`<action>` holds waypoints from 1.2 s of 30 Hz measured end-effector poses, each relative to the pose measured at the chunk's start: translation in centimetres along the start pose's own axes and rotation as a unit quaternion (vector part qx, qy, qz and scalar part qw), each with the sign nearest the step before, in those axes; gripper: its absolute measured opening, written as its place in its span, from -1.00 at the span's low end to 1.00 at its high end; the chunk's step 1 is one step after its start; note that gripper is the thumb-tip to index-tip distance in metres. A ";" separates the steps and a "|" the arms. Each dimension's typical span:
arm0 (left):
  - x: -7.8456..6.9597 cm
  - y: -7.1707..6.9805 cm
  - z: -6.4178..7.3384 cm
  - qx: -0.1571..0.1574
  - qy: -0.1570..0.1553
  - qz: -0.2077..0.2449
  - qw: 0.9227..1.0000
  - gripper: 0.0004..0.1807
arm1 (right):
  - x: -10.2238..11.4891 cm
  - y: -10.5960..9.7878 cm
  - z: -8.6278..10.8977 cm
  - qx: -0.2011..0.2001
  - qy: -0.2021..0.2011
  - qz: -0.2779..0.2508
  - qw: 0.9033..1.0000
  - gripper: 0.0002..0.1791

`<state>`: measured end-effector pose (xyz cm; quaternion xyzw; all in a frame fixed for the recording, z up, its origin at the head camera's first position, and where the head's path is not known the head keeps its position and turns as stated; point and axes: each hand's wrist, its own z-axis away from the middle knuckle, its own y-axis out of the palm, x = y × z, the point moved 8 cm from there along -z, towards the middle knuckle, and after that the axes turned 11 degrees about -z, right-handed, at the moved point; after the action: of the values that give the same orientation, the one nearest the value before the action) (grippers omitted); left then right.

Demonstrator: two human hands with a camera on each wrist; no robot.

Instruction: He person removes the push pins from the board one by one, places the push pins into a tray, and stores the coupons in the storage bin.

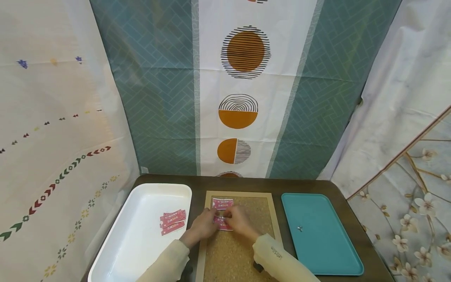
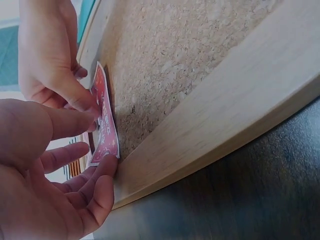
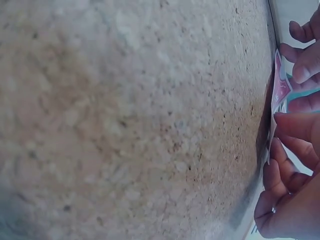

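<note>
Nearest, at the front edge of the worktop (image 1: 232, 184), two pale sleeves (image 1: 282, 258), one across the left frame of a cork board (image 1: 225, 262), the other over its right frame and part of the lower cork; half hidden by the sleeve on the right, a dark piece (image 1: 258, 267), too covered to tell more; farther in, over the upper left part of the board, both hands close together at one red coupon (image 1: 222, 224); in the left hand (image 1: 202, 225), curled fingers holding the coupon's edge; in the right hand (image 1: 241, 223), thumb and finger narrowed to a pinch on it, fingertips hiding its middle; slightly bowed there, with full contact against the cork impossible to tell; just beyond, near the board's top left corner, a second coupon (image 1: 222, 203); beside the board, by the worktop's left edge, a white tray (image 1: 134, 235) with a few overlapping tickets (image 1: 172, 221) near its right wall; toward the worktop's right edge, a teal tray (image 1: 324, 235) with small silvery bits (image 1: 299, 228) near its left rim; past the far edge, a hanging green-and-white cloth (image 1: 169, 98) with orange discs.
</note>
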<state>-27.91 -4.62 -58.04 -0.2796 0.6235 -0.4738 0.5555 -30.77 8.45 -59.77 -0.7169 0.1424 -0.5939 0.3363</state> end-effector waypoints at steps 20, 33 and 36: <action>0.7 0.5 -0.2 -0.009 0.008 0.026 1.000 -0.62 | 0.0 0.2 -0.4 -0.007 0.047 0.019 0.999 -0.94; 0.6 0.9 -0.2 -0.009 0.012 0.032 0.999 -0.64 | -0.4 0.5 -0.6 0.015 0.076 -0.039 0.996 -0.93; 0.6 0.9 -0.2 -0.007 0.010 0.034 0.999 -0.64 | -0.6 0.6 -0.6 0.016 0.079 -0.046 0.996 -0.93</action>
<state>-28.07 -4.77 -59.10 -0.2574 0.6414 -0.4533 0.5629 -31.43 8.20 -60.54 -0.6677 0.1254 -0.6660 0.3079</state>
